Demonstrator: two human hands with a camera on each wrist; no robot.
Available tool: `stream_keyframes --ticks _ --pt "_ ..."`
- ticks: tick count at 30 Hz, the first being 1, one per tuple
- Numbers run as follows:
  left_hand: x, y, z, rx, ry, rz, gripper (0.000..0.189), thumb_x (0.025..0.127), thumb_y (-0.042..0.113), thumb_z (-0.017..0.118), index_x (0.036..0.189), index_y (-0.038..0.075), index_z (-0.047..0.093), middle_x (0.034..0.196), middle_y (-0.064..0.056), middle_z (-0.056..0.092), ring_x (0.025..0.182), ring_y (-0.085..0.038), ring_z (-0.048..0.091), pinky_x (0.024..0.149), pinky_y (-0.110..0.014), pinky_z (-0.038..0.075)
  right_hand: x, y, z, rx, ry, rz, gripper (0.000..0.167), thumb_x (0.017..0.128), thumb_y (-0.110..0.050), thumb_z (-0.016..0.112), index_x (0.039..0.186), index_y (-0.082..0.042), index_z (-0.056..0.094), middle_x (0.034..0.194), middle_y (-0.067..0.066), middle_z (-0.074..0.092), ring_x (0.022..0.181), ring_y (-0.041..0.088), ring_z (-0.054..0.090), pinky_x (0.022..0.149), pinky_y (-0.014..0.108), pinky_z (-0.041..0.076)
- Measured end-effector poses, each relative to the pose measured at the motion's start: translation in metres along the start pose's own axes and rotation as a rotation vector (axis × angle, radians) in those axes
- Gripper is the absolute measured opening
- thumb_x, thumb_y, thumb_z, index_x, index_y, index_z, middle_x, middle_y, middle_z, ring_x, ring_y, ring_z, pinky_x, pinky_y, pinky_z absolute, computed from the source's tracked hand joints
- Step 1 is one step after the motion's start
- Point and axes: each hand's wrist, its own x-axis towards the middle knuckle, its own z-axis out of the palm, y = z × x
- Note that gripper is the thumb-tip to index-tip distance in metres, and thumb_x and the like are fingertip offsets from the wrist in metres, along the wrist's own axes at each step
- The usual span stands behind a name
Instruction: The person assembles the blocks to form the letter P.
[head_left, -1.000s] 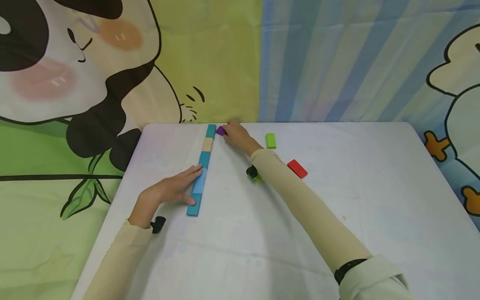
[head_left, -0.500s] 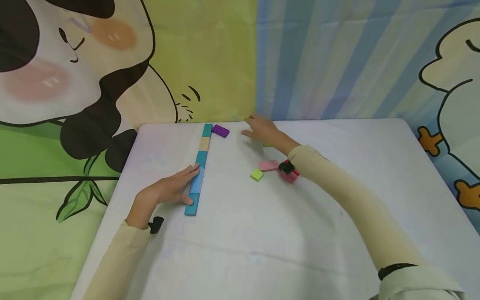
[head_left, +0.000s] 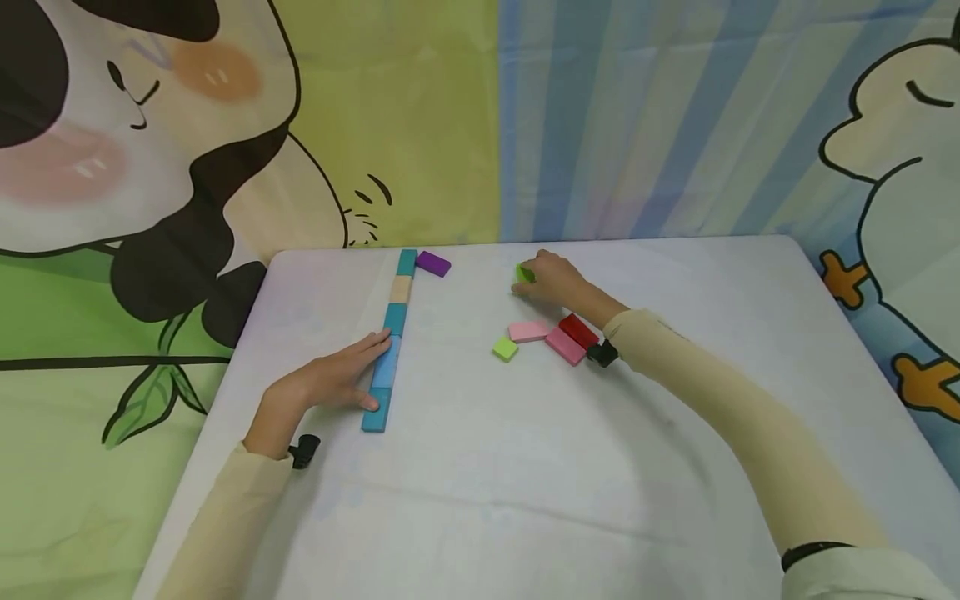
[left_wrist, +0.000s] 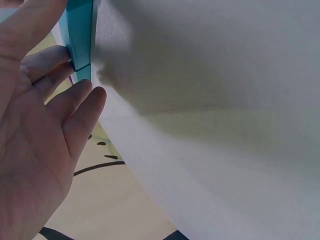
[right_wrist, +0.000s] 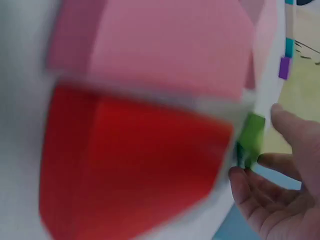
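Note:
A straight row of flat blocks runs front to back at left, with teal blocks (head_left: 395,319), a light blue block (head_left: 386,364) and a tan block (head_left: 401,289). My left hand (head_left: 327,383) rests along its near part, fingers fairly straight, fingertips at the blue blocks and thumb on the nearest teal one. A purple block (head_left: 433,264) lies slantwise beside the far end. Toward the back, my right hand (head_left: 555,279) pinches a green block (head_left: 524,273) between thumb and fingers; the right wrist view shows this green block (right_wrist: 252,132) among the fingertips.
Below my right hand lie a light pink block (head_left: 528,331), a darker pink block (head_left: 564,346), a red block (head_left: 579,331) and a small lime block (head_left: 506,348). The white table (head_left: 480,500) ends at a printed cloth backdrop (head_left: 405,125).
My right hand has left the purple block at the row's far end, moved right, and closed on the green block. The left hand has stayed on the row.

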Motion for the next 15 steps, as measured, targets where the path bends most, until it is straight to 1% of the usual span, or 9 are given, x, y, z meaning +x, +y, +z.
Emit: stream_keyframes --ticks 2,5,7,9,11,15 --pt "0.001 0.001 0.000 0.005 0.003 0.001 0.107 0.080 0.039 0.076 0.157 0.009 0.009 0.165 -0.014 0.003 0.151 -0.038 0.009 0.117 -0.058 0.025 0.004 -0.005 0.005 -0.001 -0.001 -0.012 0.045 0.091 -0.023 0.065 0.131 -0.002 0.059 0.108 0.019 0.061 0.090 0.026 0.053 0.074 0.037 0.047" --pt "0.002 0.001 0.000 0.009 0.002 -0.001 0.108 0.078 0.042 0.076 0.157 0.010 0.008 0.165 -0.015 0.003 0.151 -0.039 0.010 0.116 -0.058 0.026 0.006 -0.011 0.011 0.017 0.007 -0.042 0.043 0.089 -0.010 0.064 0.131 -0.005 0.060 0.113 0.019 0.061 0.094 0.028 0.056 0.081 0.038 0.049" --pt "0.002 0.001 0.000 0.012 0.002 0.001 0.109 0.078 0.043 0.075 0.157 0.009 0.008 0.165 -0.016 0.003 0.150 -0.040 0.010 0.115 -0.059 0.026 0.006 -0.016 0.013 0.054 -0.001 -0.052 0.043 0.087 -0.006 0.065 0.130 -0.007 0.062 0.115 0.018 0.062 0.098 0.029 0.057 0.085 0.040 0.049" --pt "0.003 0.001 0.000 0.008 -0.001 -0.004 0.110 0.078 0.043 0.076 0.157 0.011 0.007 0.165 -0.015 0.002 0.151 -0.039 0.010 0.116 -0.058 0.026 0.005 -0.021 0.013 0.090 -0.008 -0.061 0.042 0.087 -0.006 0.066 0.129 -0.008 0.063 0.116 0.017 0.062 0.099 0.028 0.057 0.086 0.040 0.050" --pt "0.003 0.000 0.000 0.001 -0.002 -0.005 0.109 0.078 0.042 0.076 0.157 0.011 0.007 0.165 -0.014 0.002 0.151 -0.038 0.008 0.116 -0.058 0.025 0.006 -0.028 0.013 0.103 -0.009 -0.073 0.042 0.088 -0.007 0.066 0.129 -0.008 0.063 0.116 0.017 0.062 0.099 0.027 0.057 0.085 0.039 0.049" --pt "0.002 -0.001 0.000 -0.011 -0.007 -0.013 0.109 0.079 0.039 0.077 0.157 0.011 0.007 0.166 -0.011 0.000 0.152 -0.036 0.005 0.117 -0.058 0.024 0.016 -0.046 0.014 0.073 0.008 -0.082 0.045 0.091 -0.013 0.066 0.135 -0.007 0.058 0.118 0.017 0.060 0.100 0.026 0.056 0.083 0.037 0.049"
